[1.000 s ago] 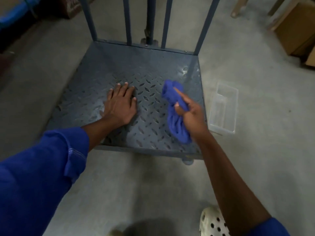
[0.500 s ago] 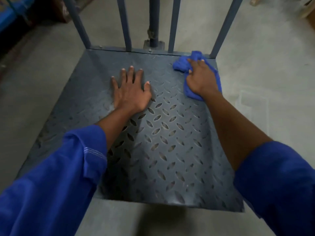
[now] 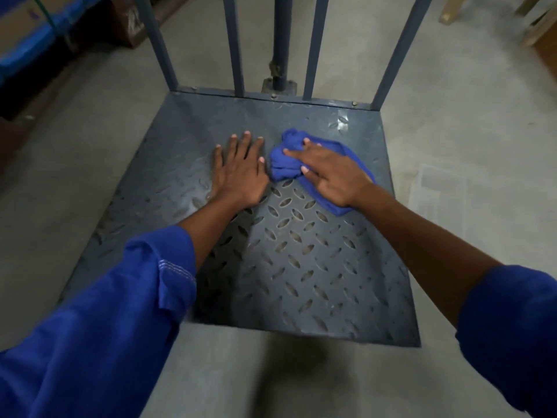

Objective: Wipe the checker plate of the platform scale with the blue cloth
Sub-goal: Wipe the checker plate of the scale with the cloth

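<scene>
right hand presses blue cloth on the checker plate

the blue cloth (image 3: 304,159) lies bunched on the checker plate (image 3: 289,267) of the platform scale, in the upper middle of the frame, toward the plate's far right part. the right hand (image 3: 331,173) lies on top of it, palm down, fingers spread and stretched flat over the cloth rather than curled around it; the fingertips (image 3: 305,169) rest on the crumpled left lump of the cloth, while a flatter fold of it shows beyond the knuckles and below the wrist. the cloth touches the plate all along its underside.

the left hand (image 3: 239,168) lies just left of the cloth, palm flat on the bare plate, fingers loose and fanned, grasping nothing. its thumb side is very near the cloth's left edge; whether they touch cannot be told.

both forearms reach in from the lower frame, with blue sleeves (image 3: 126,303) pushed up.

blue-grey upright bars (image 3: 313,43) rise from the plate's far edge at the top of the frame. at the right edge of the frame, on the concrete floor (image 3: 452,95) beside the scale, sits a clear plastic tray (image 3: 440,194); it is blurred, and nothing can be made out inside it.
</scene>
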`<state>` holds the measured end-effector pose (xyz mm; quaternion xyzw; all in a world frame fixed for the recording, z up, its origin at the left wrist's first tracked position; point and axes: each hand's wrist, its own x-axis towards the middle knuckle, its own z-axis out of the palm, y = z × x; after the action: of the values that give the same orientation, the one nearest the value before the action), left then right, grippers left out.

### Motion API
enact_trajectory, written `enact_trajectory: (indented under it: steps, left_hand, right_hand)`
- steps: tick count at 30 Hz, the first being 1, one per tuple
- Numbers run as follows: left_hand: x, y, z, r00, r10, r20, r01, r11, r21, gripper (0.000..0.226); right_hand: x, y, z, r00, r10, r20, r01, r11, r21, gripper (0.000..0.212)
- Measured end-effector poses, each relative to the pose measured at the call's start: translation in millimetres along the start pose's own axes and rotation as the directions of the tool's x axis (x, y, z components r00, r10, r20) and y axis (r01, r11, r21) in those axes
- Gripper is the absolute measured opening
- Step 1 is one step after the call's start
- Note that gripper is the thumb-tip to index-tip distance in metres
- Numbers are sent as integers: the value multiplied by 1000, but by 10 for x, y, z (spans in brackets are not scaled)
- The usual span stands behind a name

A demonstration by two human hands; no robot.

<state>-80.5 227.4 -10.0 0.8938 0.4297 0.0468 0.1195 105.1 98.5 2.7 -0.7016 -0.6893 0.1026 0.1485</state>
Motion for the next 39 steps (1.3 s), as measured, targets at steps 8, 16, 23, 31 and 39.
enact_trajectory:
  steps: [8, 16, 23, 31, 39]
  left_hand:
    - [-815, -354, 17, 991, 135, 6, -135, 991, 26, 58]
    - [-1144, -601, -193, 985, 165, 49, -165, 986, 1, 69]
    - [-1116, -647, -168, 991, 124, 46, -125, 992, 10, 61]
    - [-775, -543, -88, 999, 37, -7, -37, 999, -22, 63]
    - [-76, -545, -65, 999, -47, 4, 47, 997, 57, 75]
  right_hand:
    - [-783, -639, 209, 991, -133, -16, 134, 990, 34, 49]
    - [-1749, -1687, 538, 950, -312, -17, 306, 921, 241, 44]
    - [-1366, -1573, -239, 987, 46, -155, 43, 848, 528, 45]
    - [-463, 34, -369, 775, 578, -256, -514, 812, 275, 58]
    - [382, 229, 25, 879, 417, -232, -407, 909, 92, 49]
